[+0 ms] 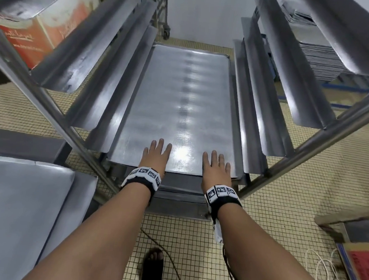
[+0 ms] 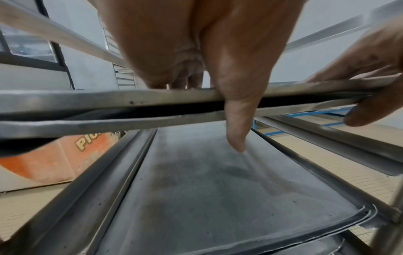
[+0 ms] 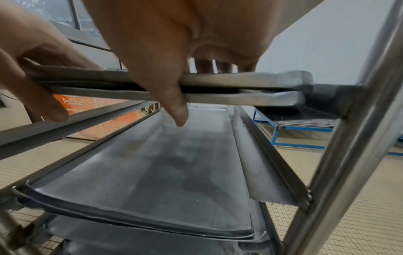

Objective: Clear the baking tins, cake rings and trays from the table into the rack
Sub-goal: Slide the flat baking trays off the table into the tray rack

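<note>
The rack [image 1: 75,132] stands open-fronted on the tiled floor, its angled side rails paired level by level so a flat sheet can ride on both edges at once. A tray [image 1: 175,108] lies on one such pair, nearly fully in, its near edge just at the rack's front; the wrist views show two stacked rims there, so it seems to travel as a pair. Below it another tray [image 2: 218,189] already sits on a lower level. The left hand [image 1: 156,157] and right hand [image 1: 215,168] lie spread flat on top, fingers straight, thumbs hooked under the near rim: pinching the edge, probably to steady and push evenly. The steel desk [image 1: 17,204] is at the left.
</note>
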{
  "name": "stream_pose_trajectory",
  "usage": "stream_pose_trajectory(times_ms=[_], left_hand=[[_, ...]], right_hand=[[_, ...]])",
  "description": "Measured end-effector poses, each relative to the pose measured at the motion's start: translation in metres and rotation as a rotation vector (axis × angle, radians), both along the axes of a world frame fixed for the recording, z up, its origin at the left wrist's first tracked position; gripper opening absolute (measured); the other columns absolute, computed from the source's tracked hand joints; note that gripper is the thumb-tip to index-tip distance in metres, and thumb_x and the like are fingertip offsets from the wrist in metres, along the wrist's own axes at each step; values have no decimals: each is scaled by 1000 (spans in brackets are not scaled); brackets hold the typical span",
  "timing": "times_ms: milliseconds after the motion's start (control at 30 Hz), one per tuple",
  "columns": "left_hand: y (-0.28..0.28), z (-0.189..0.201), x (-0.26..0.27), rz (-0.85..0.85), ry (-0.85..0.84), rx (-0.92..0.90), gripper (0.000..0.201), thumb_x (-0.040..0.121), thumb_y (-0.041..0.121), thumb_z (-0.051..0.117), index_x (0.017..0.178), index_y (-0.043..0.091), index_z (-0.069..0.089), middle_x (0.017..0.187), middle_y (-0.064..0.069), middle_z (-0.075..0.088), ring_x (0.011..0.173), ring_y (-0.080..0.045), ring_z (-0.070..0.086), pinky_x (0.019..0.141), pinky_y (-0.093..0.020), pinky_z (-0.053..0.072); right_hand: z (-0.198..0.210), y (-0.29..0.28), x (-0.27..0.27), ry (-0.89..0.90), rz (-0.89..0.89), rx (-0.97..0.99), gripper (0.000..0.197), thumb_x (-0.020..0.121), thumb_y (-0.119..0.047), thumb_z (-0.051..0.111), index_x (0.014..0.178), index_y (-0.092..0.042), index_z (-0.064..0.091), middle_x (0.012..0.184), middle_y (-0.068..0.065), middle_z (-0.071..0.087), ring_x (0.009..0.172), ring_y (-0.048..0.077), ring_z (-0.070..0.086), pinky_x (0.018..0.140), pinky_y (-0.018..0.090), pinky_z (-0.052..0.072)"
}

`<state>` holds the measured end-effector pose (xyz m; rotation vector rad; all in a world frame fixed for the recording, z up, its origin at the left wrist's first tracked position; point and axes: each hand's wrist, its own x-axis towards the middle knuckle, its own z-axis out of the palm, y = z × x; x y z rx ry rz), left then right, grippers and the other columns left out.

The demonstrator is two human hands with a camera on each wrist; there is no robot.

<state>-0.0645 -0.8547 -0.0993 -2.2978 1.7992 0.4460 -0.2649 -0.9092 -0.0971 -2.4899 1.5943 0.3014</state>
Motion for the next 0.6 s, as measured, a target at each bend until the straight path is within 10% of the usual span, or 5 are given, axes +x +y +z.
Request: stream_pose_trajectory(times_ms=[333,433,600], left_hand=[[94,10,-37,38,18,-61,94,88,31,70,158,17,10,166,-10,0,152,-33,4,122,-48,17],[127,22,-41,105,98,-10,68,91,32,64,151,18,35,157,-13,34,142,-32,36,115,-45,34],[200,42,-32,331,252,-77,47,88,31,63,132,19,57,124,-9,67,114,-29,63,94,-39,53]], right_hand=[[26,66,-23,19,13,18,84,87,-28,67,154,-17,17,160,12,16,149,32,11,122,48,13],[49,95,-23,20,22,70,67,90,-25,61,150,-16,32,153,11,37,145,31,26,119,46,20],[82,153,-5,-35,136,120,24,94,-18,55,116,-13,62,113,10,66,99,30,66,80,36,54]])
